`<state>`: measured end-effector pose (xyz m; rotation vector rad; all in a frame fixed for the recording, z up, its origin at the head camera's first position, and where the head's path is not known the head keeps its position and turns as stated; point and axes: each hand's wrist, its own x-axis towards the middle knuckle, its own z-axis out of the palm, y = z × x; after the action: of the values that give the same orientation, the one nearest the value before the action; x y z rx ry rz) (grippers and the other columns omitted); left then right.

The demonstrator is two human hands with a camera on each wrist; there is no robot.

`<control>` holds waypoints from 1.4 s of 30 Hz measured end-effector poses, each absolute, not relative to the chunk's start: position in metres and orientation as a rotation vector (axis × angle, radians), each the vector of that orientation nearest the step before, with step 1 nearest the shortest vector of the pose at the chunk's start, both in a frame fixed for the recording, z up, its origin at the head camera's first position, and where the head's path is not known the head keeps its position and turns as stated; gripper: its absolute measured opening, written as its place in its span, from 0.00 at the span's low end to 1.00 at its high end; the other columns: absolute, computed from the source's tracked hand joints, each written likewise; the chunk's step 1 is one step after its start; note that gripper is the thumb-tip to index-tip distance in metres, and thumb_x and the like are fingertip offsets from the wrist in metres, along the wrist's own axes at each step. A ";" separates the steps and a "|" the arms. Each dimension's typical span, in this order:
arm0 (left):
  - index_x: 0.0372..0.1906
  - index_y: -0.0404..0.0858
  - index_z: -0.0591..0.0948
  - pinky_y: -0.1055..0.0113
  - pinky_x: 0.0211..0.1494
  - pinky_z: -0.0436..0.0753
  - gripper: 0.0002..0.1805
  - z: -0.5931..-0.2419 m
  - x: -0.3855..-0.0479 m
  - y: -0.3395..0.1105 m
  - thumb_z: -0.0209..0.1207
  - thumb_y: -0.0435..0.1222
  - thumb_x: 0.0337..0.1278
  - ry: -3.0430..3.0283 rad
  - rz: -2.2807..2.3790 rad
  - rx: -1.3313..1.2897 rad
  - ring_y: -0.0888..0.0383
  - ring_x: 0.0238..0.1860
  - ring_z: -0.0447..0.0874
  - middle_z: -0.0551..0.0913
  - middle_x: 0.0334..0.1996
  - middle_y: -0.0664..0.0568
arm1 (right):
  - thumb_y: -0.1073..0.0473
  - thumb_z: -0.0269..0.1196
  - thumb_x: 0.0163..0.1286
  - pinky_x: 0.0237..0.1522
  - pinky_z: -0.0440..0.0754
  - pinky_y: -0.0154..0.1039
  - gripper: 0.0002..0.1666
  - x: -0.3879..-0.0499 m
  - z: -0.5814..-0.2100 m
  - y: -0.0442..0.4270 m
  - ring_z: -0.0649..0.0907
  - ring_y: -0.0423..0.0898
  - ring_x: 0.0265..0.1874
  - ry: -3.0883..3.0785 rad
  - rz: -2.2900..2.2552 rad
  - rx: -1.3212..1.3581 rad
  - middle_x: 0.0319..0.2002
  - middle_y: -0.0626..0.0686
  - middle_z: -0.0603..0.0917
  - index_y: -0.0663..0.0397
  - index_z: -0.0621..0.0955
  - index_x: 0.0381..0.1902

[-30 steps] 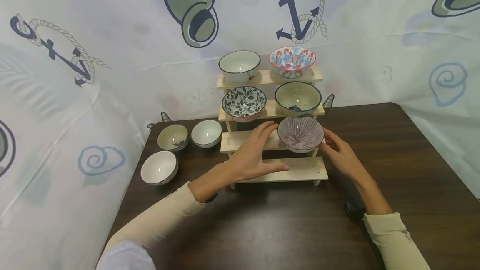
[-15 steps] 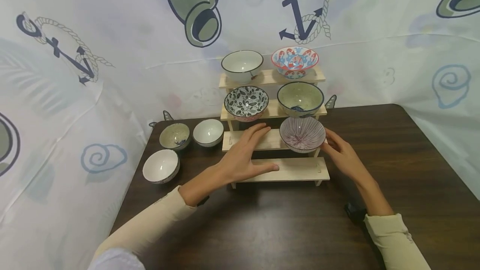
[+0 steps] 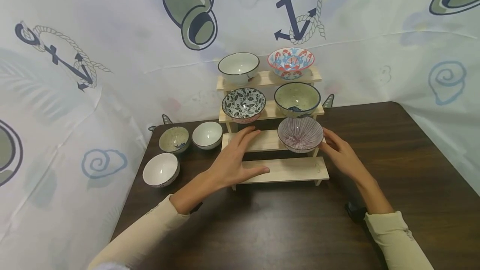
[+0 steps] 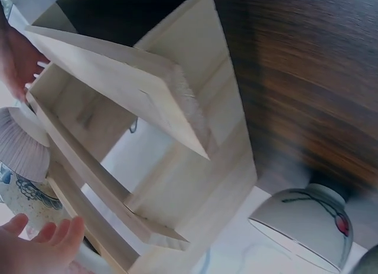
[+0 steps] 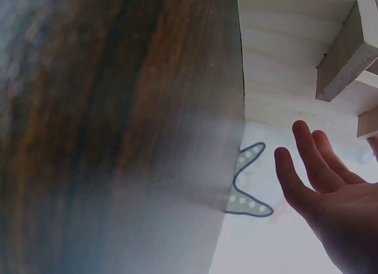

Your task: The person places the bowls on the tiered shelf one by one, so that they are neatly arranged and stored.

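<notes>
One wooden stand (image 3: 281, 171) rises in steps. The left hand (image 3: 229, 164) is spread wide, holding nothing; the right hand (image 3: 343, 156) is loose-fingered, beside the striped bowl (image 3: 300, 134), third step down. It looks light, hard and breakable, best held at both sides.

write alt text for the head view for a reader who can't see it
A right hand is at the right side of a purple-striped bowl on a wooden stand, while an open left hand is in front of the stand's left side. Four bowls sit above it in two rows, and three more bowls stand on the dark table.
</notes>
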<state>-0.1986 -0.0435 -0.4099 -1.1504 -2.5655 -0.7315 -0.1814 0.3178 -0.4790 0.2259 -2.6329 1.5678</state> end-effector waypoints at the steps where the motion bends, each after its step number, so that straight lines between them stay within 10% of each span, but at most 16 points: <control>1: 0.79 0.49 0.63 0.49 0.74 0.74 0.55 -0.410 -0.199 -0.045 0.73 0.63 0.48 -2.563 -0.721 -1.147 0.49 0.77 0.66 0.63 0.78 0.47 | 0.44 0.54 0.82 0.70 0.71 0.67 0.38 -0.181 -0.479 0.318 0.73 0.66 0.72 -2.633 1.571 0.224 0.76 0.63 0.68 0.47 0.59 0.83; 13: 0.74 0.47 0.70 0.42 0.81 0.60 0.49 -0.414 -0.199 -0.069 0.73 0.61 0.49 -2.597 -0.730 -1.044 0.42 0.78 0.62 0.69 0.74 0.44 | 0.44 0.53 0.82 0.69 0.71 0.67 0.38 -0.179 -0.478 0.319 0.74 0.66 0.71 -2.648 1.552 0.211 0.76 0.64 0.69 0.45 0.59 0.83; 29: 0.77 0.46 0.68 0.39 0.63 0.80 0.49 -0.410 -0.205 -0.108 0.71 0.62 0.52 -2.649 -0.651 -0.914 0.41 0.74 0.70 0.64 0.78 0.45 | 0.42 0.53 0.82 0.69 0.70 0.69 0.38 -0.181 -0.476 0.317 0.73 0.67 0.72 -2.649 1.572 0.206 0.76 0.64 0.68 0.44 0.58 0.83; 42: 0.77 0.45 0.68 0.40 0.69 0.76 0.50 -0.411 -0.211 -0.125 0.72 0.60 0.52 -2.596 -0.559 -0.868 0.40 0.71 0.73 0.69 0.75 0.42 | 0.42 0.52 0.82 0.70 0.70 0.68 0.38 -0.179 -0.478 0.316 0.73 0.67 0.72 -2.646 1.592 0.203 0.76 0.64 0.68 0.43 0.58 0.83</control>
<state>-0.2114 -0.1249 -0.4115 -0.8680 -2.5957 -0.5589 -0.1793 0.3158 -0.4778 0.2030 -2.6459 1.5922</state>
